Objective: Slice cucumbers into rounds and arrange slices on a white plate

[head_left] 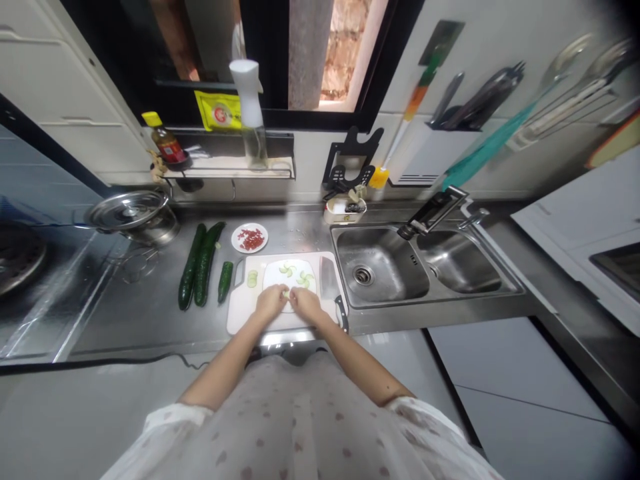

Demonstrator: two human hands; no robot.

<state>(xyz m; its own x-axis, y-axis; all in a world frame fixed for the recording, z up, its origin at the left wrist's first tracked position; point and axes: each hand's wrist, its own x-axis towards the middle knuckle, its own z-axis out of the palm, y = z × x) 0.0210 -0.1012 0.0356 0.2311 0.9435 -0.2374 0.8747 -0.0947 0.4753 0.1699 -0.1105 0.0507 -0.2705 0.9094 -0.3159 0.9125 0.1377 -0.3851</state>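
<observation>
My left hand (pixel 271 301) and my right hand (pixel 306 303) meet at the near rim of a white plate (pixel 274 272) that lies on a white cutting board (pixel 239 313). Both hands have their fingers curled together around a small pale green cucumber slice (pixel 287 294) between them. More cucumber slices (pixel 287 269) sit on the plate, and a small stack of slices (pixel 252 278) rests on the board to its left. A cleaver (pixel 329 279) lies on the board's right side, by my right hand.
Two whole cucumbers (pixel 191 265) and a short piece (pixel 225 281) lie left of the board. A small dish of chopped red chilli (pixel 250 238) is behind. A double sink (pixel 380 270) is on the right, a pot with lid (pixel 131 212) and stove on the left.
</observation>
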